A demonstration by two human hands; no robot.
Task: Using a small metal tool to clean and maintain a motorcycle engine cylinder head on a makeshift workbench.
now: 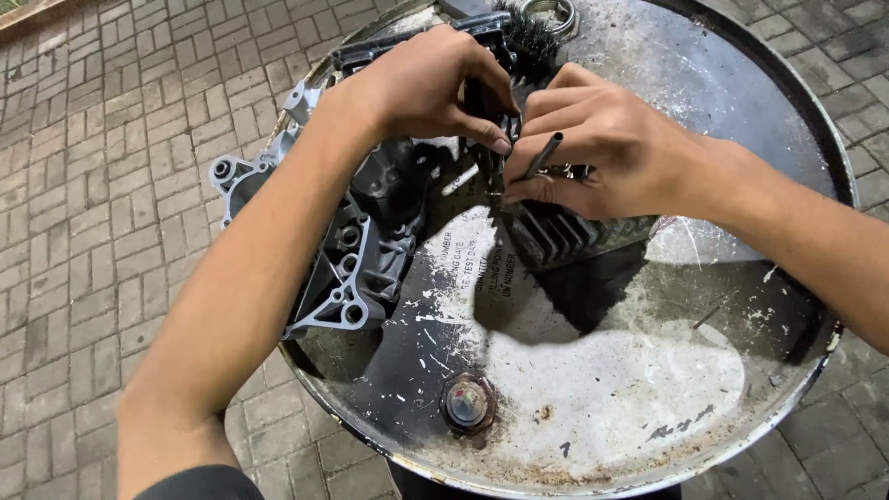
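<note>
Nearest to the camera is the round bung cap (468, 405) in the top of one steel drum (648, 370), which serves as a work surface; its top is dark, with worn white patches and a raised rim. The cap sits well below both hands, closer to the person.

Two hands work together near the far edge of the drum top. Left hand (421, 83) has its fingers curled and pressed together, and the thumb and fingertips pinch a small dark part (495, 148) at the top of the finned engine cylinder (569, 231). Right hand (602, 143) is touching the left one at the fingertips – its fingers are bent, and between them it pinches one thin dark metal rod (544, 156), which is tilted and points down to the same place. I cannot tell exactly what the small part is.

The finned cylinder lies just under the right hand, on the drum. One grey cast engine cover (343, 250) lies under the left forearm, and it partly hangs over the drum rim. Beyond the hands – at the far edge – are one wire brush (530, 42) and one small round tin (546, 11); what is inside the tin is not visible. Paving bricks (102, 185) cover the ground around.
</note>
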